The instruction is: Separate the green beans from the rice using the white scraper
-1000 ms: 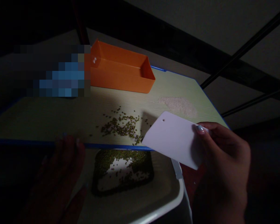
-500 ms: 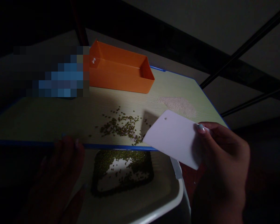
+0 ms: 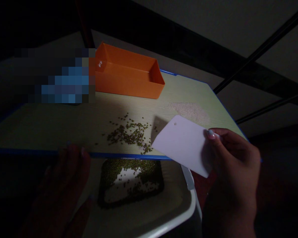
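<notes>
In the head view, my right hand (image 3: 235, 168) pinches the right end of a white plastic scraper (image 3: 182, 142), a flat sheet with a small hole in one corner. Its left corner comes down close to a scatter of green mung beans (image 3: 132, 134) on the table, near the blue front edge. My left hand (image 3: 67, 178), dim in shadow, rests at that edge with fingers stretched and thumb apart, holding nothing that I can see. Below the edge sits a white tub (image 3: 188, 211), with many more mung beans spread over its bottom.
An orange rectangular box (image 3: 129, 87) stands at the back of the pale table (image 3: 188, 86). Right of centre lies a thin pile of pale, fine grains (image 3: 191, 110). A blurred-out bluish patch (image 3: 69, 81) covers the back left. Dark panels rise behind the table.
My right hand and the scraper have shifted slightly left and up. The left hand, the beans and the box look unchanged.
</notes>
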`<action>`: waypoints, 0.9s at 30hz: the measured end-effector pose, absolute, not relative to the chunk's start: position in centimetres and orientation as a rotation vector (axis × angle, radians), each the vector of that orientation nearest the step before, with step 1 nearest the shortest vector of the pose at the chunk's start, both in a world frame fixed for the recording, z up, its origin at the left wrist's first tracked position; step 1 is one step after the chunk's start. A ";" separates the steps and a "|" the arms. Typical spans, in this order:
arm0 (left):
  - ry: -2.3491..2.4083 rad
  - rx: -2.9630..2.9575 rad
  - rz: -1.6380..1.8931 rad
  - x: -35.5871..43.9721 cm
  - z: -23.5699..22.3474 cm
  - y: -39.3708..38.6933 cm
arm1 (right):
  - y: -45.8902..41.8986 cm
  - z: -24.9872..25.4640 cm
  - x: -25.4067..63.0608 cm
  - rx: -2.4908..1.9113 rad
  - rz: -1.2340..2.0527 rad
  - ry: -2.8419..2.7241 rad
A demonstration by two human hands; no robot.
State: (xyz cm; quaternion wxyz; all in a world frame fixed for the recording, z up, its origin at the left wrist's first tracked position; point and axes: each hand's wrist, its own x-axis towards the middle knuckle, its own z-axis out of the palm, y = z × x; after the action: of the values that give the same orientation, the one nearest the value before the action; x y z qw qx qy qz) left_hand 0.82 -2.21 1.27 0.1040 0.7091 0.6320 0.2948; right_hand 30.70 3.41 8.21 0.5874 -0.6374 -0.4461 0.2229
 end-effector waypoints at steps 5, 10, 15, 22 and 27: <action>1.848 2.156 0.811 0.0 0.8 -2.3 | 3.0 8.1 31.0 -1.496 0.511 -1.053; 1.814 2.149 0.851 -0.2 0.6 -2.4 | 3.1 8.2 30.8 -1.488 0.541 -1.050; 1.814 2.163 0.855 0.2 1.1 -2.4 | 3.2 8.4 30.8 -1.483 0.539 -1.024; 1.920 2.083 0.838 1.5 1.5 -1.9 | 2.9 8.2 30.7 -1.475 0.626 -0.990; 1.908 2.145 0.845 1.3 1.1 -1.7 | 2.9 8.3 30.6 -1.467 0.598 -0.978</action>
State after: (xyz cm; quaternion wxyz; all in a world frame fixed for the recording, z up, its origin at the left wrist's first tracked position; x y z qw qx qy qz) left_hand 1.30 -1.71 1.13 0.0742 0.7148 0.6358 0.2816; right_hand 30.58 2.91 8.34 0.5971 -0.6322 -0.4213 0.2575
